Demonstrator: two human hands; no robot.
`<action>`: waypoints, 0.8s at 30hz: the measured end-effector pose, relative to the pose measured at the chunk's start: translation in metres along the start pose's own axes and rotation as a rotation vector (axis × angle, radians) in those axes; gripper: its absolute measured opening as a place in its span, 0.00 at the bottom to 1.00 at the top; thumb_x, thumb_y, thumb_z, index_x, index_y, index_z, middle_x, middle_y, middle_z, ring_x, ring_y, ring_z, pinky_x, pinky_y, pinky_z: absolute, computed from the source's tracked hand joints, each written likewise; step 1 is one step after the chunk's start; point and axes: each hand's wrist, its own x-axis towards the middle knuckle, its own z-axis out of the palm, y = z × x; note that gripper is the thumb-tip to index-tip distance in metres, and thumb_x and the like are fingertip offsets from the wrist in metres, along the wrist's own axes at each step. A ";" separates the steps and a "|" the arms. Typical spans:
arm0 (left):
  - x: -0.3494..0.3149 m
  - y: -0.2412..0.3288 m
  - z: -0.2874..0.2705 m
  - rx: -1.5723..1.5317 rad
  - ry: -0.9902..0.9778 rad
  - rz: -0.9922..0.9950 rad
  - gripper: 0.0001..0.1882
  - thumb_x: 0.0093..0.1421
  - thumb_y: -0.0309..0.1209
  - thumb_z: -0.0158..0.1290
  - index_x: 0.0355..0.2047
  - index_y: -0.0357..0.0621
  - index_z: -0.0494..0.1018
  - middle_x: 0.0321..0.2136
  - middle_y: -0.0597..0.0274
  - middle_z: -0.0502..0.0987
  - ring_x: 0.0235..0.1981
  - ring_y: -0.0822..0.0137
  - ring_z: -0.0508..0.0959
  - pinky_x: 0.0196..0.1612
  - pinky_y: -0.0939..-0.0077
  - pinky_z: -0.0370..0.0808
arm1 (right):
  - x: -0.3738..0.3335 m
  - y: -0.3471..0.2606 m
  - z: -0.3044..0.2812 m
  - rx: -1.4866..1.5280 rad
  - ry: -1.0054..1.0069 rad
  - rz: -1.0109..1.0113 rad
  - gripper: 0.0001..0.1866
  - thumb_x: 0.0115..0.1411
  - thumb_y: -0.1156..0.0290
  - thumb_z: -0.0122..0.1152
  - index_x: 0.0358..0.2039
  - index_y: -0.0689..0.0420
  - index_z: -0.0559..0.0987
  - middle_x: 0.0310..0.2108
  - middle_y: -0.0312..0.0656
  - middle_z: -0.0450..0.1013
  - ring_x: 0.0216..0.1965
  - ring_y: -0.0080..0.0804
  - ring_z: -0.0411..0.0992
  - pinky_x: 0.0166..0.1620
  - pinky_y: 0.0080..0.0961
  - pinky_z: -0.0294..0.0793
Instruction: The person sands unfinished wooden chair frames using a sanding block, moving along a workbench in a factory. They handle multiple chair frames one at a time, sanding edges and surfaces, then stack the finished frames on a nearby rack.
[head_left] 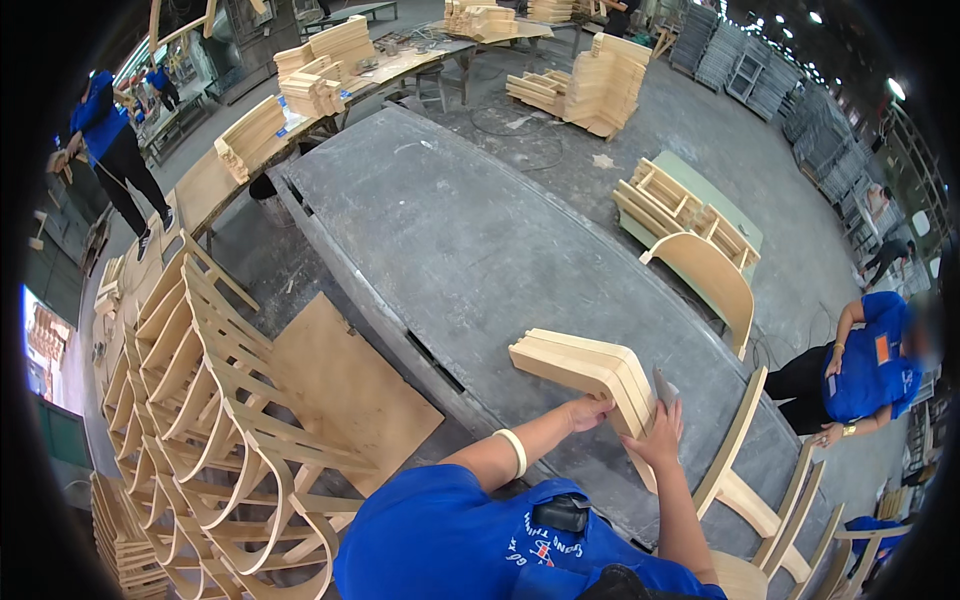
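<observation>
A stack of pale, angled wooden chair parts lies on the big grey table, its bend towards the right. My left hand is closed on the stack's inner edge, near the bend. Over the arm of the stack that runs towards me lies my right hand, its fingers round a thin grey sheet that looks like sandpaper. The sheet stands up beyond the fingertips, against the stack's outer side. Part of the stack is hidden under my right hand.
Curved wooden frames stand stacked at my left, beside a flat board. More frames lean along the table's right end. A co-worker stands at right; another person is far left. Wooden parts lie beyond the table.
</observation>
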 end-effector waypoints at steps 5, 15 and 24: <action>0.018 0.002 -0.009 -0.072 -0.056 0.021 0.38 0.45 0.53 0.63 0.54 0.53 0.65 0.52 0.67 0.69 0.56 0.64 0.65 0.58 0.60 0.61 | -0.010 0.026 0.006 -0.130 -0.093 0.094 0.55 0.30 0.50 0.75 0.57 0.60 0.60 0.63 0.51 0.48 0.66 0.55 0.41 0.61 0.53 0.49; -0.028 0.025 0.061 -0.013 0.000 0.205 0.45 0.44 0.62 0.57 0.58 0.51 0.60 0.55 0.65 0.67 0.59 0.61 0.63 0.60 0.57 0.59 | -0.058 0.025 -0.012 0.092 0.010 0.015 0.51 0.29 0.51 0.75 0.52 0.62 0.65 0.62 0.53 0.49 0.66 0.53 0.41 0.61 0.53 0.47; -0.126 0.040 0.194 0.011 0.127 0.432 0.50 0.50 0.74 0.28 0.62 0.52 0.53 0.59 0.62 0.61 0.60 0.58 0.61 0.61 0.57 0.59 | -0.160 -0.008 -0.060 0.295 0.161 -0.194 0.48 0.30 0.52 0.73 0.51 0.65 0.65 0.60 0.57 0.52 0.65 0.52 0.42 0.62 0.52 0.44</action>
